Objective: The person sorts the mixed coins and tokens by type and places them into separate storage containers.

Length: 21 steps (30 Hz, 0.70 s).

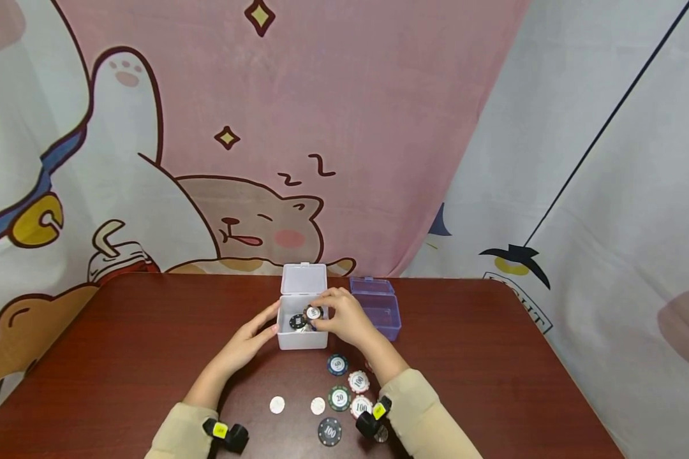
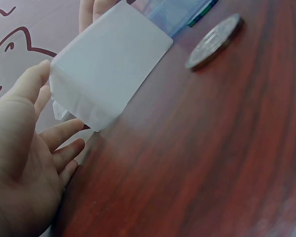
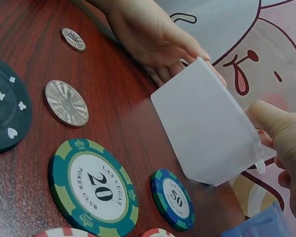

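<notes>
A small white plastic box [image 1: 302, 342] with its lid raised stands near the table's far edge. My left hand [image 1: 242, 346] rests against its left side, fingers extended, thumb at the rim in the left wrist view. Over the box's right part, my right hand [image 1: 347, 319] pinches a black-and-white poker chip [image 1: 313, 312] between thumb and fingers. Another black poker chip [image 1: 297, 322] lies inside. The right wrist view shows the box's outer wall [image 3: 202, 123], which hides its contents, and the right thumb [image 3: 269, 116] at its top edge.
A translucent purple box [image 1: 381, 312] with its lid up stands right of the white one. Toward me lie a blue 50 chip [image 3: 172, 200], a green 20 chip [image 3: 96, 187], red-and-white 100 chips [image 1: 358, 381], a black 100 chip [image 1: 330, 432] and silver coins [image 1: 277, 405].
</notes>
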Each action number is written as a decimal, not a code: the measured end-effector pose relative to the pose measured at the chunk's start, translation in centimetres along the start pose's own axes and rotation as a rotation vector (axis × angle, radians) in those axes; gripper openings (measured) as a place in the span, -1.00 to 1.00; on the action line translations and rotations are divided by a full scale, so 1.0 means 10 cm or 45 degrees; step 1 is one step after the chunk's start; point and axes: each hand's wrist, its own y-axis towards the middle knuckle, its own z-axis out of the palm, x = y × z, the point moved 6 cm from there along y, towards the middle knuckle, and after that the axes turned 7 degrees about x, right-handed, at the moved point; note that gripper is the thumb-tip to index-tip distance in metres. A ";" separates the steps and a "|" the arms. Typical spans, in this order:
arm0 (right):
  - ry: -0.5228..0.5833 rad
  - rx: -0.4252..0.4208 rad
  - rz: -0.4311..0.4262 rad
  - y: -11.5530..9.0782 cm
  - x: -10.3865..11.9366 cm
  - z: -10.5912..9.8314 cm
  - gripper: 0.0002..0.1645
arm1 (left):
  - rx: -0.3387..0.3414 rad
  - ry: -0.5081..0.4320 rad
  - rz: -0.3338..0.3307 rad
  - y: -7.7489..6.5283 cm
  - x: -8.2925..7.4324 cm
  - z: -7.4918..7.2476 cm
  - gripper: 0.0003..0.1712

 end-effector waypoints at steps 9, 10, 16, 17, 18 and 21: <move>-0.008 0.030 0.028 0.02 -0.06 0.04 -0.59 | 0.004 -0.002 0.005 0.01 0.03 0.00 -0.40; -0.011 0.037 0.034 0.02 -0.06 0.04 -0.58 | 0.004 -0.006 0.007 0.02 0.06 0.00 -0.40; -0.020 0.069 0.062 0.03 -0.06 0.04 -0.57 | -0.002 -0.014 0.010 0.04 0.29 -0.01 -0.39; -0.017 0.073 0.068 0.03 -0.06 0.04 -0.57 | -0.001 -0.013 0.010 0.04 0.32 -0.01 -0.38; -0.013 0.077 0.076 0.03 -0.06 0.04 -0.57 | 0.001 -0.014 0.009 0.04 0.33 -0.01 -0.38; 0.004 0.089 0.100 0.02 -0.07 0.06 -0.55 | 0.007 -0.023 0.015 0.04 0.35 -0.01 -0.38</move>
